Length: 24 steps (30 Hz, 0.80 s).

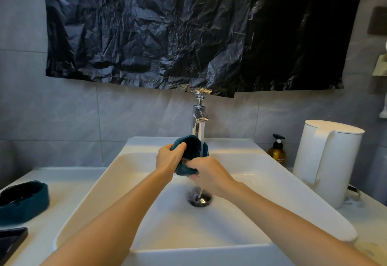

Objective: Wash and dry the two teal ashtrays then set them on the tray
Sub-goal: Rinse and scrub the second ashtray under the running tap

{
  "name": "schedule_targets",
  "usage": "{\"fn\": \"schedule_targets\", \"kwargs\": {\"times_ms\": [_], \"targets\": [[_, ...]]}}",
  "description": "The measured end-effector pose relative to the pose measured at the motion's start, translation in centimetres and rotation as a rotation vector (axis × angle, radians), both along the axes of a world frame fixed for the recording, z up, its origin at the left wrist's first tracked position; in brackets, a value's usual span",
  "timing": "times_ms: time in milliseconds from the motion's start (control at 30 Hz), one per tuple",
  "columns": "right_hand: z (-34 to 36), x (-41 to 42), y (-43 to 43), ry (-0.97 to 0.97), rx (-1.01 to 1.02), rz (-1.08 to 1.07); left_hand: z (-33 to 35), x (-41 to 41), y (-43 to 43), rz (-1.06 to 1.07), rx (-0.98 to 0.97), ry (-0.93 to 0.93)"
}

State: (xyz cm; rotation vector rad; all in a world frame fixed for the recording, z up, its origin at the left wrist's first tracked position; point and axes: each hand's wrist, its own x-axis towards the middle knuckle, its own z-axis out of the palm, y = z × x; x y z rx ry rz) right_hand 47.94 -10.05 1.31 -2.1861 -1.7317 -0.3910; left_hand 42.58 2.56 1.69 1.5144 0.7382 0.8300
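Your left hand (167,159) and right hand (211,173) both grip the teal ashtray (191,145), tipped on edge under the tap (198,117), over the white bathroom sink (251,182).

The left edge cuts off the second teal ashtray (23,202) and dark tray (10,242); the right hand's (211,174) fingertips hide inside the held ashtray (191,146).

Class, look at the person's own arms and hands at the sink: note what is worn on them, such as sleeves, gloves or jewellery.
Nothing worn shows. The left hand and right hand are bare, with no gloves, and no ring is visible on the parts in view. Both forearms are bare to the frame's lower edge: no sleeve, watch or bracelet.
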Motion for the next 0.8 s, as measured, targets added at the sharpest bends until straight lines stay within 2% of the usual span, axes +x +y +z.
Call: {"fn": "schedule_targets", "kwargs": {"times_ms": [33,67,133,167,233,333,367,400,467,500,533,633,667,733,800], "targets": [[-0.1,0.1,-0.1,0.027,0.009,0.017,0.0,0.0,0.0,0.012,0.014,0.005],[0.0,0.5,-0.5,-0.055,0.008,0.016,0.0,-0.1,0.0,0.014,0.02,0.004],[0.3,1.8,-0.9,-0.35,0.029,-0.021,0.1,-0.1,0.0,0.006,0.02,-0.009],[0.3,2.2,-0.9,-0.422,0.031,-0.026,0.2,0.0,0.0,0.004,0.028,-0.015],[0.0,1.7,-0.4,-0.355,0.051,-0.007,0.2,0.0,0.0,0.006,0.063,-0.011],[-0.9,0.5,0.1,0.0,0.062,0.071,0.1,-0.1,0.0,0.015,0.116,0.023],[-0.9,0.7,0.0,0.018,0.05,0.067,0.1,-0.2,0.1,0.023,0.124,0.03],[-0.8,1.1,-0.2,-0.039,0.044,0.053,0.1,-0.2,0.2,0.028,0.123,0.034],[-0.5,2.1,-0.5,-0.334,0.042,0.01,0.1,-0.3,0.4,0.032,0.08,0.028],[-0.4,2.3,-0.6,-0.393,0.048,-0.012,0.1,-0.2,0.4,0.032,0.054,0.022],[-0.4,2.1,-0.6,-0.357,0.06,-0.019,0.1,-0.2,0.4,0.028,0.038,0.021],[-0.5,0.3,-0.3,0.045,0.077,0.081,0.2,-0.2,0.2,0.002,-0.028,0.017],[-0.6,0.2,-0.1,0.114,0.085,0.111,0.3,-0.3,0.2,-0.019,-0.086,0.01],[-0.4,0.6,0.3,0.024,0.085,0.141,0.6,-0.6,-0.2,-0.097,-0.237,0.006],[0.1,1.0,0.6,-0.204,0.027,0.116,0.7,-0.8,-0.5,-0.202,-0.327,0.028]]}}
